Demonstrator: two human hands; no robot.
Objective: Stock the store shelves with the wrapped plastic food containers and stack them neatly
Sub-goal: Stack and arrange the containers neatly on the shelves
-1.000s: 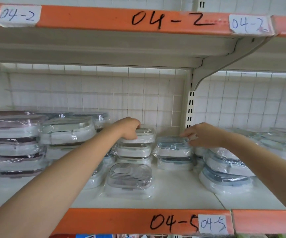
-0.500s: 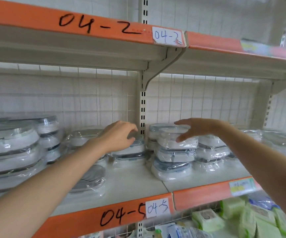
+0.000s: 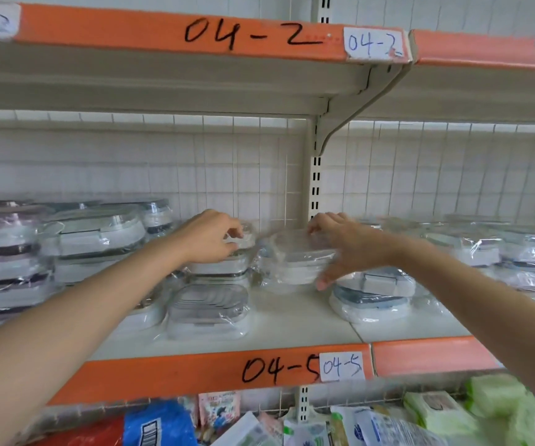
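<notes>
Wrapped plastic food containers stand in stacks on the shelf (image 3: pixel 292 329) marked 04-5. My left hand (image 3: pixel 210 236) rests with curled fingers on the top container of a middle stack (image 3: pixel 221 262). Just right of it, my right hand (image 3: pixel 346 244) grips a wrapped white container (image 3: pixel 295 259), fingers over its lid and thumb down its front side. That container looks blurred and sits atop another one. A single clear-lidded container (image 3: pixel 208 309) lies in front of the middle stack.
Taller stacks of larger containers (image 3: pixel 12 259) fill the shelf's left part, and more containers (image 3: pixel 375 297) sit to the right past the upright post (image 3: pixel 316 188). The 04-2 shelf (image 3: pixel 195 82) hangs overhead. Packaged goods (image 3: pixel 436 413) lie on the shelf below.
The view swung right, then back left. My right hand came down from hovering flat and now grips the white container. My left hand stays on the middle stack.
</notes>
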